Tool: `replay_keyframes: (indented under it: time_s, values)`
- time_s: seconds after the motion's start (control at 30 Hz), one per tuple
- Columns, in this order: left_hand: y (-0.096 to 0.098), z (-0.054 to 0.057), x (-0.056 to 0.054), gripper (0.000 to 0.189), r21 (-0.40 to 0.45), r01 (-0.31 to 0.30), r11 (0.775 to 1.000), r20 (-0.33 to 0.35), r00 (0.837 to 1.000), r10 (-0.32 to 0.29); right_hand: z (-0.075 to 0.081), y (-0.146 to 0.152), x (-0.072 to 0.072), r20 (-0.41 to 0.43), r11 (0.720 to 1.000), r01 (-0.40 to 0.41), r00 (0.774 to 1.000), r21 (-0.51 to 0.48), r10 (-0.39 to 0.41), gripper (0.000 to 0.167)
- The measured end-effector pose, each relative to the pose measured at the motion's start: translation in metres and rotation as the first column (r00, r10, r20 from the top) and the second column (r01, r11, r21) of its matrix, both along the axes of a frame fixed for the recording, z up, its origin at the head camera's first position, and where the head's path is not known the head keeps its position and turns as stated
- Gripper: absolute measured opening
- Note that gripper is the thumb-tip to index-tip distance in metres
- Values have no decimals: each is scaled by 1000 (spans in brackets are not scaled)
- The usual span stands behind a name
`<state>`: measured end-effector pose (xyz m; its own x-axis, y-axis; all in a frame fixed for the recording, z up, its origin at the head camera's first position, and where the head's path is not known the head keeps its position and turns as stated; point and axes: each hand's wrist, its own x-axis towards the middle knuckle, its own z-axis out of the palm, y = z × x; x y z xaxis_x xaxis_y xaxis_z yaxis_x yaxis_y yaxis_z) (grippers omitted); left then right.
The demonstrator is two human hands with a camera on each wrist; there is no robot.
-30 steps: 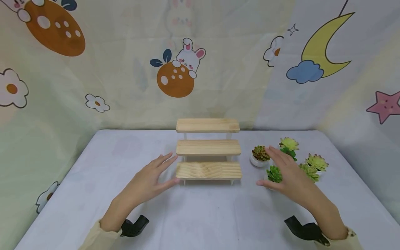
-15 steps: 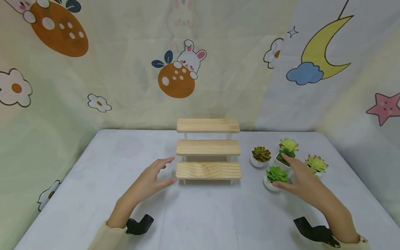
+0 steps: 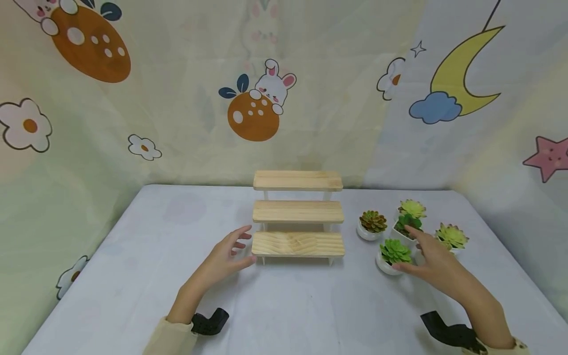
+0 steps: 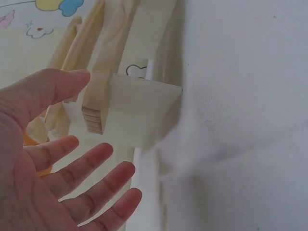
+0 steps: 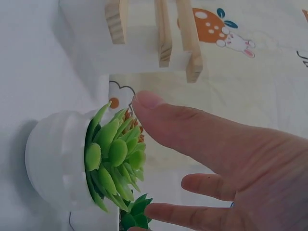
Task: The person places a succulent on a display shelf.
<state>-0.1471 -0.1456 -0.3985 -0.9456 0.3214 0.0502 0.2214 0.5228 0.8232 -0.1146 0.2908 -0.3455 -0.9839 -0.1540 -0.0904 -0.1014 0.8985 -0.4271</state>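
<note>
Three-step wooden shelf [image 3: 298, 212] between left hand [image 3: 222, 261] and right hand [image 3: 437, 261]

Both are loosely spread, unclosed: left just beside the lowest step [image 3: 298, 244]; right with the bright green plant [image 3: 396, 250] by its thumb, the dark green plant [image 3: 409, 221] near its fingertips, contact unclear.

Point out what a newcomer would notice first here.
Probably the three-tier wooden stand in the far middle of the table, with the left hand beside its left end. Next, the cluster of potted plants to its right, with the right hand over it. Behind, the cartoon backdrop catches the eye, with a yellow moon at upper right.
</note>
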Motion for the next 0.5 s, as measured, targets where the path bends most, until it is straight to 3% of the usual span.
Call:
replay_keyframes:
  time_s: [0.5]
  values:
    - [7,-9,-4,66,46,-24,999,-6,1000,24,-10,-6,-3,68,999,-5,998,-47,8,104]
